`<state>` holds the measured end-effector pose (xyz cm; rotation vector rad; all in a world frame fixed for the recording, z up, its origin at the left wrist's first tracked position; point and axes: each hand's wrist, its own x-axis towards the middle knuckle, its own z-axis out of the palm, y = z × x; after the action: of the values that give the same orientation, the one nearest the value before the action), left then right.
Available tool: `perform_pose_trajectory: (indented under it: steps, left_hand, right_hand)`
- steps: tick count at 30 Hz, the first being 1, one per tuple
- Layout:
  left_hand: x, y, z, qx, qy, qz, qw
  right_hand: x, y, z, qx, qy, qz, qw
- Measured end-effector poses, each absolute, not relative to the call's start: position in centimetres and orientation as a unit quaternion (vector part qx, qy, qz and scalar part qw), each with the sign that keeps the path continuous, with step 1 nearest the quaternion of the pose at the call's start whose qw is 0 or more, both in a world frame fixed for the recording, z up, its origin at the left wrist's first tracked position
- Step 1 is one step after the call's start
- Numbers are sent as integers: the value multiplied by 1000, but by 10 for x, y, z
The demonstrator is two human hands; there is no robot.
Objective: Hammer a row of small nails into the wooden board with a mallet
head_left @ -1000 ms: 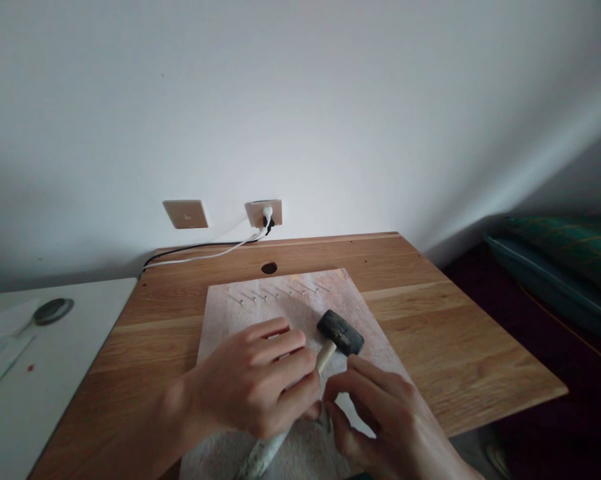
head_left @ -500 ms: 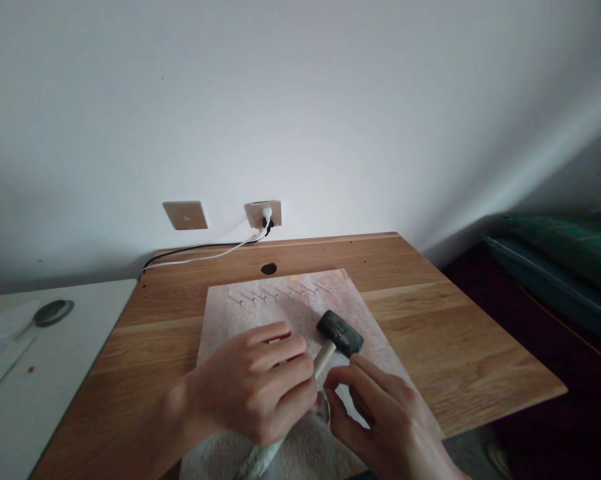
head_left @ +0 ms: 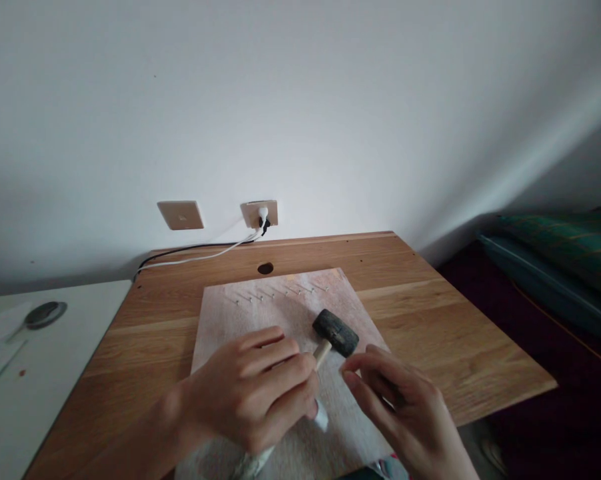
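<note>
My left hand (head_left: 260, 390) is closed above the middle of a mallet's handle, hiding part of it. A small whitish, translucent piece (head_left: 321, 417) sticks out below its fingertips; its kind is unclear. My right hand (head_left: 393, 397) has thumb and forefinger pinched together to the right of the handle, and anything between them is too small to make out. The rubber mallet (head_left: 336, 332) lies slantwise, black head to the upper right, on a pale board (head_left: 215, 320). Several thin nails (head_left: 273, 295) stand in a row near the board's far edge.
The board rests on a wooden table (head_left: 430, 333) against a wall with a plugged-in socket (head_left: 259, 213). Cables (head_left: 195, 257) run along the table's back. At left, a white table (head_left: 80, 347) bears a round dark object (head_left: 45, 315). Cushions (head_left: 555, 267) lie at right.
My right hand has drawn away to the right from my left hand. The whitish piece under my left fingers now shows at a different angle. The view has shifted slightly.
</note>
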<state>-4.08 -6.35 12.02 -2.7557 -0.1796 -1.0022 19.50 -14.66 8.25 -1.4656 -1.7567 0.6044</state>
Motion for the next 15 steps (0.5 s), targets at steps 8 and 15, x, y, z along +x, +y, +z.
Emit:
perform_pose_trajectory:
  steps: [8,15]
  left_hand:
    - [-41,-59,114,-927,-64,-353,112]
    - [-40,-57,114,-916,-62,-375,131]
  right_hand:
    - [192,-150,88,-567,-667,294,384]
    - [202,-167,78,-567,-645,266,438]
